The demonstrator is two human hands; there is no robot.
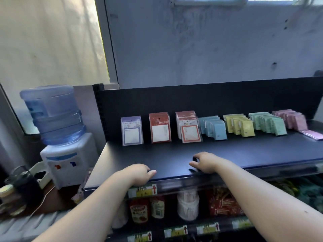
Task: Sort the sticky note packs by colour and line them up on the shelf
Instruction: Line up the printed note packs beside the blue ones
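Daylight comes in through the curtain point(49, 41), up and left of the left hand point(139, 173). The wall point(209, 49) above the hands is dim and bluish. The dark shelf point(244, 154) shines a little beside the right hand point(206, 162). The jars point(139, 209) below the hands look blurry. Lines bend near the sides.

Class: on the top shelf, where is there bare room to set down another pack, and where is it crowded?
Bare: the shelf strip between the packs and the left hand and right hand; the corner left of the purple pack. Crowded: from the red stack through the blue row, yellow row, green row and pink row.
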